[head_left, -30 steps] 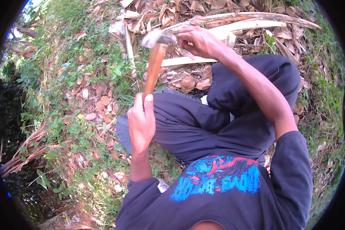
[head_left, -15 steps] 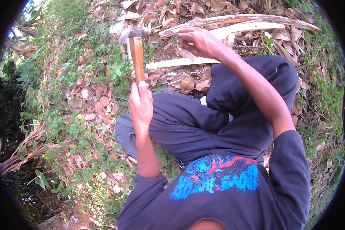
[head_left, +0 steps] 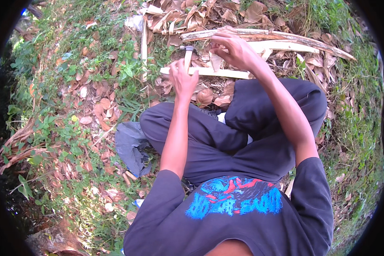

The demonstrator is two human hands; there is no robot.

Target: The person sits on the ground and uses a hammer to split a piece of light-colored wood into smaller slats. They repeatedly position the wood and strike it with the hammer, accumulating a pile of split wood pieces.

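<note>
My left hand (head_left: 183,80) is closed around the wooden handle of a hammer (head_left: 188,59). Its metal head is just past the end of a pale wooden strip (head_left: 219,73), and the handle crosses above that strip. To the right, my right hand (head_left: 234,50) is raised over the wood pieces with its fingers bent. A gap shows between thumb and fingertips, and I see nothing held in it. Below that hand a flat, pale brown piece (head_left: 215,62) stands against the strip. A second pale strip (head_left: 283,46) and a long, bark-edged curved piece (head_left: 286,35) lie beyond.
My crossed legs in dark trousers (head_left: 277,102) fill the near middle. A dark plastic sheet (head_left: 132,147) lies by my left knee. An upright pale stick (head_left: 144,47) stands left of the hammer, near a clear plastic scrap (head_left: 134,22). Dry leaves (head_left: 254,13) and green plants cover the ground.
My left hand has swung the hammer rightward, from the left side to beside the pale strip. My right hand has shifted slightly right, its thumb now farther from the fingers.
</note>
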